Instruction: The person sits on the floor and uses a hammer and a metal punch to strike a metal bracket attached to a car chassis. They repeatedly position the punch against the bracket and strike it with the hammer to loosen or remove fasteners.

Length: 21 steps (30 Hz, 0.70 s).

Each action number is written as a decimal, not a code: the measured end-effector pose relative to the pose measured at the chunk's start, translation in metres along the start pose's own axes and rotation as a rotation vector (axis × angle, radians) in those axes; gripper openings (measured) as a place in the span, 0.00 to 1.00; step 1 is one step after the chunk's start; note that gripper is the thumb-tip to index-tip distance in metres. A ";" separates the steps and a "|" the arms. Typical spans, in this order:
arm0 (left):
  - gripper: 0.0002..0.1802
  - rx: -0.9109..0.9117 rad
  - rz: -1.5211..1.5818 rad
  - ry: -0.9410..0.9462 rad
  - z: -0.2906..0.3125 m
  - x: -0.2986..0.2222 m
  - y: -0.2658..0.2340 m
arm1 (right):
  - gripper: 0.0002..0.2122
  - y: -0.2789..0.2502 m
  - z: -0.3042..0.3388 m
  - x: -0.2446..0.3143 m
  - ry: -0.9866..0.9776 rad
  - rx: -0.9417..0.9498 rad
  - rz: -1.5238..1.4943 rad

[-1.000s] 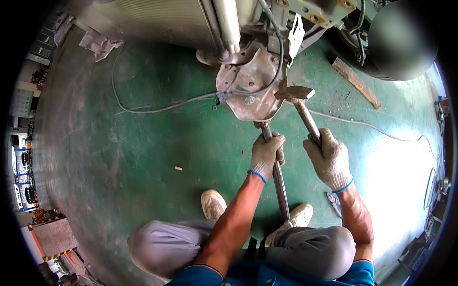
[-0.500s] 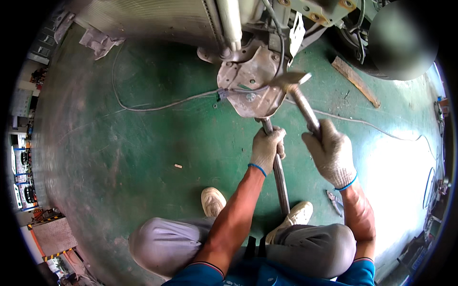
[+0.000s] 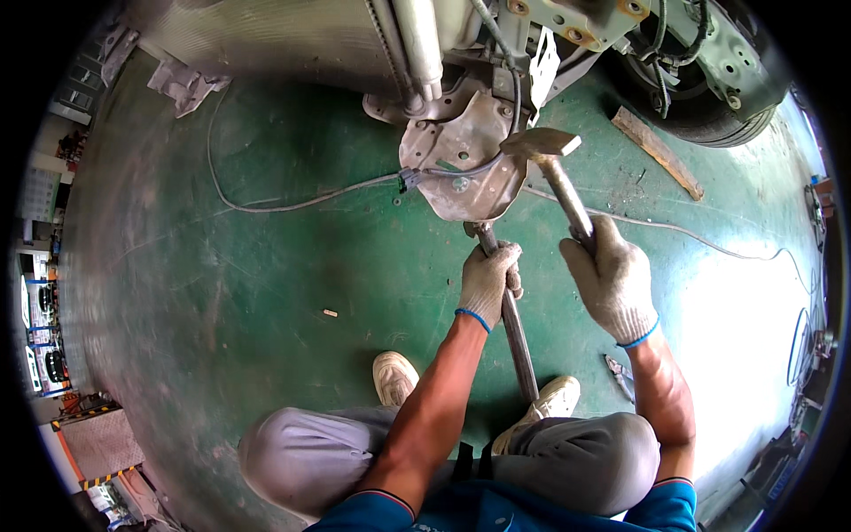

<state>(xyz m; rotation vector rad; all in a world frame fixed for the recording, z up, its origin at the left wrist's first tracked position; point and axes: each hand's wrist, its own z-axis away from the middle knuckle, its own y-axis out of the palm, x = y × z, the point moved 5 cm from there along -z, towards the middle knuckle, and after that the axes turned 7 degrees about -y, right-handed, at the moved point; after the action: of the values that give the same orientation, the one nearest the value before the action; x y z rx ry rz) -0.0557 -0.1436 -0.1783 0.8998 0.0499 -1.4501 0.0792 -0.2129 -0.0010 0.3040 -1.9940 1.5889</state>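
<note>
My gloved left hand (image 3: 485,282) is wrapped round a long metal bar (image 3: 519,346), which slopes from near my right shoe up toward a dented metal plate (image 3: 461,146) under a vehicle. The bar's far end meets the plate's lower edge; the exact contact there is hidden. In my gloved right hand (image 3: 612,279) is a hammer (image 3: 564,195), gripped by its metal handle. Its head hangs at the plate's right side as seen from above, apart from the bar. A dark cable with a connector (image 3: 409,179) crosses the plate.
A wooden strip (image 3: 658,153) lies on the green floor (image 3: 266,266) near a tyre (image 3: 727,129). Pliers (image 3: 620,377) rest beside my right forearm. A grey cable (image 3: 301,200) runs across the floor, and the vehicle's underside (image 3: 292,40) overhangs the far side.
The tyre and bracket at the upper right show where a blurred round shape covered them before. Bar, plate and both hands appear slightly further left; my grips are the same.
</note>
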 end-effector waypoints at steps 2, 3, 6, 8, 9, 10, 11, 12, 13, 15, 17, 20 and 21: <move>0.06 0.009 0.000 0.011 0.003 -0.005 0.007 | 0.13 0.010 -0.003 -0.009 0.041 0.102 0.086; 0.07 0.018 -0.012 0.025 0.004 -0.007 0.011 | 0.14 0.018 -0.005 -0.019 0.070 0.238 0.183; 0.07 0.043 -0.028 0.049 0.008 -0.013 0.013 | 0.13 0.011 0.000 -0.020 0.062 0.180 0.092; 0.08 0.045 -0.037 0.044 0.012 -0.007 0.008 | 0.11 -0.004 0.006 -0.016 0.088 0.066 -0.069; 0.08 0.042 -0.046 0.044 0.011 -0.006 0.005 | 0.11 -0.005 0.005 -0.018 0.141 0.051 -0.150; 0.08 0.053 -0.061 0.057 0.009 -0.009 0.008 | 0.11 -0.006 0.006 -0.019 0.121 0.018 -0.147; 0.08 0.053 -0.053 0.051 0.010 -0.010 0.009 | 0.11 -0.007 0.008 -0.020 0.100 -0.014 -0.146; 0.08 0.051 -0.045 0.046 0.011 -0.010 0.009 | 0.11 -0.007 0.007 -0.021 0.104 -0.010 -0.148; 0.08 0.050 -0.037 0.035 0.013 -0.009 0.009 | 0.11 -0.007 0.008 -0.024 0.113 -0.005 -0.148; 0.08 0.040 -0.036 0.011 0.018 -0.005 0.013 | 0.11 -0.003 0.010 -0.028 0.142 0.019 -0.144; 0.08 0.057 -0.043 -0.007 0.023 0.000 0.017 | 0.11 0.005 0.015 -0.033 0.187 0.060 -0.136; 0.09 0.125 -0.043 -0.001 0.024 0.006 0.022 | 0.12 0.013 0.019 -0.037 0.169 0.102 -0.109; 0.09 0.120 -0.037 -0.010 0.023 0.008 0.021 | 0.12 0.015 0.020 -0.037 0.164 0.115 -0.099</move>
<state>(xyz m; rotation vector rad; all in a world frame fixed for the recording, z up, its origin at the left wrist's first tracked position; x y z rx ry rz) -0.0471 -0.1658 -0.1561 0.9934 -0.0282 -1.5048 0.0958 -0.2342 -0.0365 0.3020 -1.7415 1.6150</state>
